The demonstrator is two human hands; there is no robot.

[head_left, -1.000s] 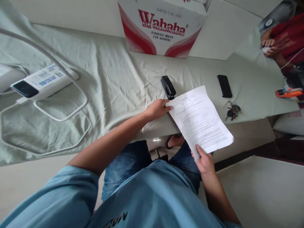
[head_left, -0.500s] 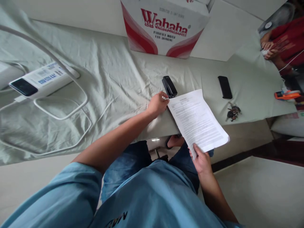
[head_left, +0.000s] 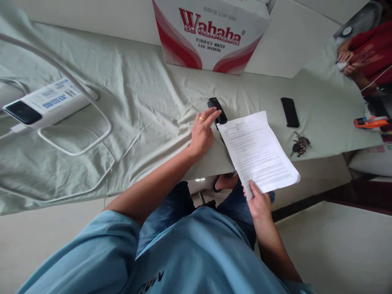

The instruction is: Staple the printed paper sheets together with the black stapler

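Note:
My left hand (head_left: pixel 202 131) is open, its fingers stretched forward over the side of a black stapler (head_left: pixel 218 109). Whether the fingertips press on the stapler I cannot tell. The stapler lies on the cloth-covered table, close to the upper left corner of some printed paper sheets (head_left: pixel 259 151). My right hand (head_left: pixel 259 202) grips these sheets at their lower left corner, thumb on top and fingers beneath. The sheets' lower part juts out past the table's front edge, and their upper edge is by the stapler.
A Wahaha water carton (head_left: pixel 211 36) stands at the back. Right of the sheets lie a black phone (head_left: pixel 290 112) and keys (head_left: pixel 300 145). A white power bank (head_left: pixel 52 102) and cable (head_left: pixel 104 122) are at left. Another person's hands (head_left: pixel 346 61) hold something white at far right.
My left hand has let go of the paper's upper left corner, and its fingers have straightened forward over the stapler. The sheets have shifted slightly to the right in my right hand.

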